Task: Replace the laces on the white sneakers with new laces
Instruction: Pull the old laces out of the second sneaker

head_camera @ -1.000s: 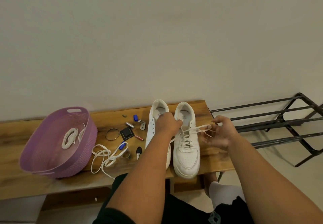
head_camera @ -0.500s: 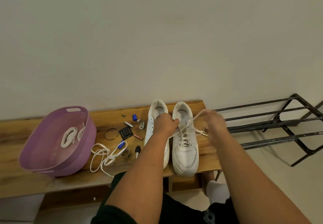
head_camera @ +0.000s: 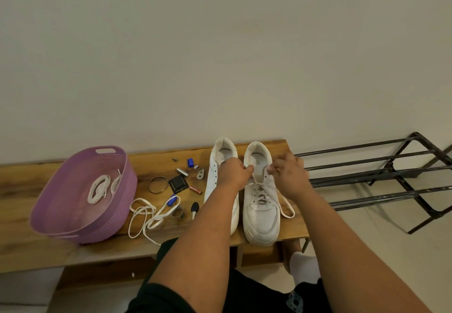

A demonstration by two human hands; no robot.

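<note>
Surface: I'm looking at a wooden bench (head_camera: 36,246) against a plain wall, a black metal rack (head_camera: 381,173) to its right.
Sneakers: two white sneakers (head_camera: 260,219) stand side by side, toes toward me.
Laces: one threaded lace (head_camera: 285,200) in the right sneaker; one loose lace (head_camera: 146,215) beside the basket.
Basket: one purple basket (head_camera: 102,222), a coiled lace (head_camera: 97,188) inside.
Left hand (head_camera: 232,172): curled, pinching at the right sneaker's collar.
Right hand (head_camera: 289,174): fingers bent, pinching the threaded lace.

Before you: matt white leather-look sneakers (head_camera: 260,205) with flat cloth laces (head_camera: 263,186); a grained, lightly glossy wooden bench (head_camera: 29,246); a woven-textured purple plastic basket (head_camera: 115,212); a dark matt metal rack (head_camera: 381,178).
</note>
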